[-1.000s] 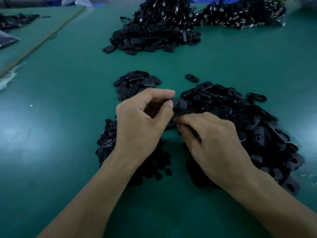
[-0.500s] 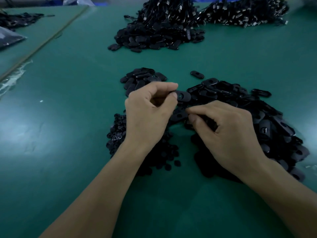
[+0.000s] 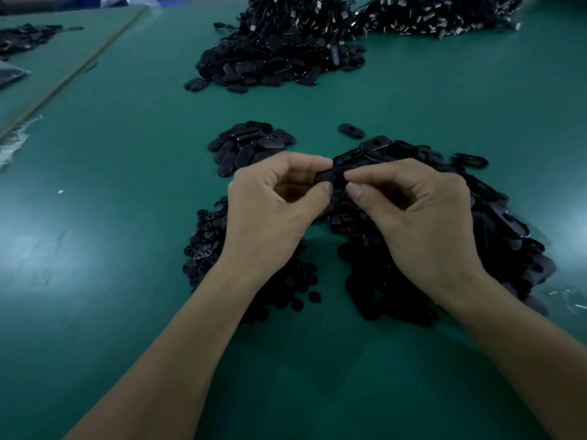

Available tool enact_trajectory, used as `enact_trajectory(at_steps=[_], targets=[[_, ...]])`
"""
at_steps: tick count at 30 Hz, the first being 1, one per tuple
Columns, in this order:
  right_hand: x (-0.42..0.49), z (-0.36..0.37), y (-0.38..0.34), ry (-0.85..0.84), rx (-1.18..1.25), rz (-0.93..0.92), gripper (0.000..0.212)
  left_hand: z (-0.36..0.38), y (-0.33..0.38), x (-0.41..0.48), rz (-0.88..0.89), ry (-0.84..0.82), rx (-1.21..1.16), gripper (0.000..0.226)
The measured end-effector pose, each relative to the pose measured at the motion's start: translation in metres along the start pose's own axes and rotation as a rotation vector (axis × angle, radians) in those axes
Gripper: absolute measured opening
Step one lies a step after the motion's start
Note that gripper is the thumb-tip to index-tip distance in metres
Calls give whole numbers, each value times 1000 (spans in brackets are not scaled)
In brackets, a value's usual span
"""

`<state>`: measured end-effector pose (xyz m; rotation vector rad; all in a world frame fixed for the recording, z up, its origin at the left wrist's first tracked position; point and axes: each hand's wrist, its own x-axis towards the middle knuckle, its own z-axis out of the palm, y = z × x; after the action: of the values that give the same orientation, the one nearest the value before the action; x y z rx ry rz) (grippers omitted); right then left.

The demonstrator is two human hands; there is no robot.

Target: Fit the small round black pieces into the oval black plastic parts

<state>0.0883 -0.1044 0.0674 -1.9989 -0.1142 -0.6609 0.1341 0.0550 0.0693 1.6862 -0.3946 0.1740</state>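
Green mat (image 3: 95, 281) under everything. Nearest you, the round pieces pile (image 3: 203, 249) sits beneath your left hand (image 3: 270, 217); it and your right hand (image 3: 422, 223) both pinch one oval part (image 3: 327, 176) thumb-to-forefinger. Behind: small oval stack (image 3: 251, 144), then big heap (image 3: 279, 58).

The green desk (image 3: 95, 223) lies open at left, while heaps of small round black pieces (image 3: 203, 246) and oval black plastic parts (image 3: 508, 230) block centre and right.

A: Oval part (image 3: 330, 176)?
B: Black, roughly level, held up mid-frame, pinched at both ends.
A: Round pieces (image 3: 203, 249)?
B: Loose black heap, 7 o'clock from it. Oval heap (image 3: 495, 223) at 4 o'clock.
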Motion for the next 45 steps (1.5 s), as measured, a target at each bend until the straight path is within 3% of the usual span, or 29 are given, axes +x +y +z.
enact_trajectory(at_steps=[16,26,38,41,45], targets=[[6,-6,-7,-144,-2,121,31,5,0,-5,64,-51,94,27],[2,-4,-13,-51,-130,134,42,8,0,-8,107,-90,200,27],[-4,-2,-16,-112,-162,23,24,4,1,-7,145,-50,297,19],[0,-2,-12,-89,-189,-16,12,5,1,-4,116,-49,245,24],[7,-7,-4,-165,-138,28,21,3,3,-2,49,-72,96,30]])
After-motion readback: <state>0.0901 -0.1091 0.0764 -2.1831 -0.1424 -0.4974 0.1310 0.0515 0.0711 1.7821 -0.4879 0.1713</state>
